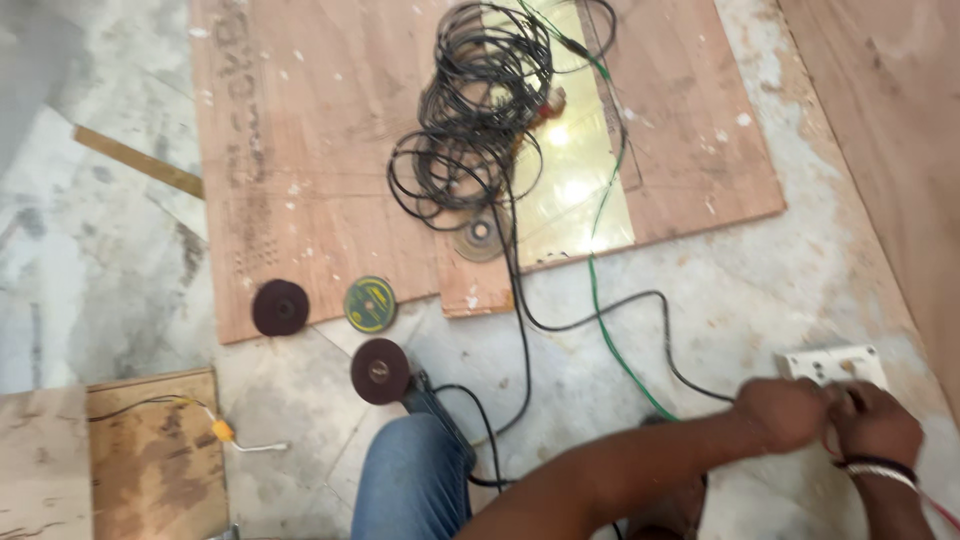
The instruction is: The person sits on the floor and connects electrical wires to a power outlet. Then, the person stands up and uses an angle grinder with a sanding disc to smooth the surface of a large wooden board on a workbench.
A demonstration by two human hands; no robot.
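The left hand (790,412) and the right hand (878,422) meet at the lower right, both pressed together at the near edge of a white switch box (835,365) that lies on the floor (760,290). The fingers of both hands are curled in and bunched around something small between them, seemingly thin wire ends, though what exactly is pinched is too small to tell. The right wrist carries dark and pale bangles (880,468). A black cable (640,305) and a green wire (605,330) run across the floor toward the hands from the upper left.

Further out, the person's knee in blue jeans (410,485) shows at the bottom centre, and just beside it lies an angle grinder with a dark red disc (380,371). Two loose discs rest at the edge of a plywood sheet (320,150): a maroon disc (280,307) and a green and yellow disc (370,303). On that sheet sits a tangled coil of black cable (475,120), partly over a shiny gold panel (565,170), with a grey disc (482,236) under its lower loops. At the lower left, a smaller wooden board (150,460) holds a wire with a yellow connector (222,431).
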